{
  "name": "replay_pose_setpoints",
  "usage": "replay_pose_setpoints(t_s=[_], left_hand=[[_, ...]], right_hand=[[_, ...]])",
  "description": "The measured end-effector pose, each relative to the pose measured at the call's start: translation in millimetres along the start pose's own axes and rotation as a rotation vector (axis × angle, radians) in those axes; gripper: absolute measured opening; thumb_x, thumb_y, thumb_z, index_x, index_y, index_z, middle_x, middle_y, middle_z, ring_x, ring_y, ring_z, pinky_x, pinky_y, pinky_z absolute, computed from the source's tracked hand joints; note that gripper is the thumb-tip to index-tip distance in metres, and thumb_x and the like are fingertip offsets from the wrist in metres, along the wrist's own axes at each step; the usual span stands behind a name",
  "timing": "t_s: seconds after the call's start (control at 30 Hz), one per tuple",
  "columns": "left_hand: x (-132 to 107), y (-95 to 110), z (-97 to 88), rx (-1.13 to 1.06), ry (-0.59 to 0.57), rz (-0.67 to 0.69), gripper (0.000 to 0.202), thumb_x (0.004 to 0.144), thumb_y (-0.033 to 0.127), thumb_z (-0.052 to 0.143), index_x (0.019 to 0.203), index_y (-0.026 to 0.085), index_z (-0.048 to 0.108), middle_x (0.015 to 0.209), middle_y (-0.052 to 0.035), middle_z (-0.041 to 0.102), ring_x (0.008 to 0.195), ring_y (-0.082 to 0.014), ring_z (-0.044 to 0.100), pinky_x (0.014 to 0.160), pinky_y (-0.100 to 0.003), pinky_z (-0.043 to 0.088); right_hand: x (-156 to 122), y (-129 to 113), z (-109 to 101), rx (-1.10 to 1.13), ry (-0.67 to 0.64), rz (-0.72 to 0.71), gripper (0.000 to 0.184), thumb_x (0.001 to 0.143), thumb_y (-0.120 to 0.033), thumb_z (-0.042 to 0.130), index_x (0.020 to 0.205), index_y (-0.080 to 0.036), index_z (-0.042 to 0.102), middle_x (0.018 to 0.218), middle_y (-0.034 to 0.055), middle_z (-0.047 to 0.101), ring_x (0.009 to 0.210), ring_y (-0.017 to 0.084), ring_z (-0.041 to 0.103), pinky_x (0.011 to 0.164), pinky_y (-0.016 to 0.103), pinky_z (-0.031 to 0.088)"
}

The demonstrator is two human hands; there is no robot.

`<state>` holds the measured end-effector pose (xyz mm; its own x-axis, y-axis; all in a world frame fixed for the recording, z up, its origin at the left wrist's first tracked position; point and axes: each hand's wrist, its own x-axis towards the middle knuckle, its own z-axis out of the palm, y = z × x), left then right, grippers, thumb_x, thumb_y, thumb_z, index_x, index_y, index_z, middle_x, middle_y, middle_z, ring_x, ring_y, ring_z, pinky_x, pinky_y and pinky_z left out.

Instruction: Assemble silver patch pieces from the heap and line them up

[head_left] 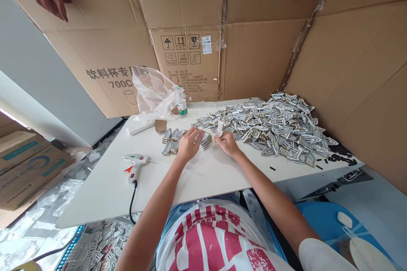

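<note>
My left hand point(188, 143) rests on the white table point(104, 186) with its fingers curled on a small stack of flat grey-and-white patterned pieces point(206, 139). My right hand point(226, 141) sits just to its right and pinches one such piece point(220, 128) upright between its fingertips. A big heap of the same pieces point(273, 127) spreads over the table's far right, touching the cardboard. A few short stacks point(171, 140) stand to the left of my left hand.
A white hot glue gun point(136, 165) lies at the left, its black cord hanging off the front edge. A crumpled clear plastic bag point(152, 93), a small bottle point(182, 108) and a white block point(140, 126) stand at the back. Cardboard boxes point(260, 29) wall the table.
</note>
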<state>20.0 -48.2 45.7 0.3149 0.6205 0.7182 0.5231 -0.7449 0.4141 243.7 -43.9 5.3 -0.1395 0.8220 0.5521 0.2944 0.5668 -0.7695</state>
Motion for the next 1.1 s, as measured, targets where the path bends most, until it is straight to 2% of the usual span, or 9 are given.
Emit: replay_pose_setpoints(t_s=[0.1, 0.2, 0.3, 0.4, 0.5, 0.67, 0.77, 0.87, 1.1], left_hand=[[-0.2, 7.7, 4.7, -0.04, -0.021, 0.033, 0.024, 0.113, 0.035, 0.05, 0.111, 0.024, 0.072, 0.114, -0.0091, 0.074, 0.104, -0.0196, 0.073, 0.089, -0.032, 0.057], [-0.5, 14.4, 7.4, -0.072, -0.034, 0.026, 0.024, 0.112, 0.036, 0.051, 0.106, 0.023, 0.069, 0.13, -0.0117, 0.072, 0.106, -0.0202, 0.073, 0.088, -0.033, 0.058], [-1.2, 18.3, 7.4, -0.09, -0.063, 0.007, 0.023, 0.112, 0.037, 0.051, 0.102, 0.022, 0.067, 0.139, -0.0125, 0.071, 0.094, -0.0182, 0.072, 0.078, -0.032, 0.056], [-1.7, 18.9, 6.6, -0.112, -0.076, -0.001, 0.024, 0.112, 0.037, 0.052, 0.096, 0.021, 0.062, 0.138, -0.0128, 0.072, 0.077, -0.0147, 0.065, 0.069, -0.031, 0.051], [-1.2, 17.7, 6.7, -0.166, -0.075, -0.014, 0.027, 0.111, 0.036, 0.052, 0.089, 0.021, 0.056, 0.133, -0.0123, 0.074, 0.065, -0.0121, 0.056, 0.064, -0.031, 0.046], [-0.7, 16.5, 8.6, -0.23, -0.085, -0.046, 0.03, 0.111, 0.036, 0.049, 0.086, 0.021, 0.054, 0.117, -0.011, 0.075, 0.075, -0.0154, 0.06, 0.068, -0.032, 0.046], [-2.5, 16.0, 10.1, -0.2, -0.085, -0.032, 0.025, 0.112, 0.033, 0.046, 0.092, 0.022, 0.057, 0.104, -0.008, 0.072, 0.081, -0.0177, 0.06, 0.073, -0.032, 0.047], [-4.9, 15.0, 11.8, -0.142, -0.092, -0.013, 0.021, 0.111, 0.029, 0.046, 0.093, 0.022, 0.054, 0.093, -0.0049, 0.065, 0.076, -0.0172, 0.057, 0.068, -0.031, 0.042], [-6.8, 12.0, 14.7, -0.009, -0.087, 0.052, 0.02, 0.11, 0.024, 0.046, 0.09, 0.024, 0.046, 0.085, -0.0019, 0.057, 0.071, -0.0166, 0.054, 0.065, -0.029, 0.036]], right_hand=[[-3.2, 0.2, 3.1, -0.096, 0.019, -0.11, 0.05, 0.097, -0.036, 0.061, 0.051, -0.022, 0.05, 0.067, 0.002, 0.058, 0.061, 0.015, 0.05, 0.063, 0.032, 0.036], [-5.7, -0.3, 5.5, -0.151, -0.029, -0.144, 0.041, 0.095, -0.03, 0.061, 0.056, -0.021, 0.054, 0.069, 0.0004, 0.056, 0.062, 0.014, 0.048, 0.063, 0.031, 0.034], [-6.2, 0.3, 6.1, -0.176, -0.057, -0.132, 0.037, 0.094, -0.028, 0.06, 0.058, -0.021, 0.054, 0.07, -0.0003, 0.055, 0.063, 0.014, 0.047, 0.063, 0.03, 0.034], [-5.3, 2.3, 5.9, -0.182, -0.066, -0.124, 0.036, 0.092, -0.026, 0.061, 0.058, -0.022, 0.05, 0.069, -0.0008, 0.054, 0.063, 0.014, 0.046, 0.063, 0.029, 0.033], [-4.4, 4.6, 5.9, -0.186, -0.039, -0.121, 0.035, 0.088, -0.024, 0.061, 0.057, -0.022, 0.045, 0.067, -0.0019, 0.051, 0.062, 0.014, 0.043, 0.063, 0.029, 0.032], [-4.3, 5.9, 5.7, -0.178, -0.018, -0.115, 0.032, 0.084, -0.021, 0.06, 0.058, -0.022, 0.043, 0.067, -0.0027, 0.049, 0.061, 0.013, 0.044, 0.063, 0.03, 0.031], [-4.2, 5.3, 5.3, -0.172, -0.023, -0.095, 0.033, 0.085, -0.023, 0.06, 0.057, -0.023, 0.041, 0.067, -0.0025, 0.05, 0.062, 0.014, 0.045, 0.063, 0.03, 0.032], [-3.9, 3.7, 4.6, -0.175, -0.039, -0.09, 0.034, 0.085, -0.024, 0.06, 0.056, -0.023, 0.041, 0.067, -0.0024, 0.05, 0.062, 0.014, 0.046, 0.063, 0.03, 0.033], [-2.9, -6.3, 2.2, -0.132, -0.065, -0.058, 0.029, 0.088, -0.025, 0.059, 0.062, -0.022, 0.047, 0.067, -0.0029, 0.05, 0.062, 0.014, 0.047, 0.063, 0.03, 0.034]])
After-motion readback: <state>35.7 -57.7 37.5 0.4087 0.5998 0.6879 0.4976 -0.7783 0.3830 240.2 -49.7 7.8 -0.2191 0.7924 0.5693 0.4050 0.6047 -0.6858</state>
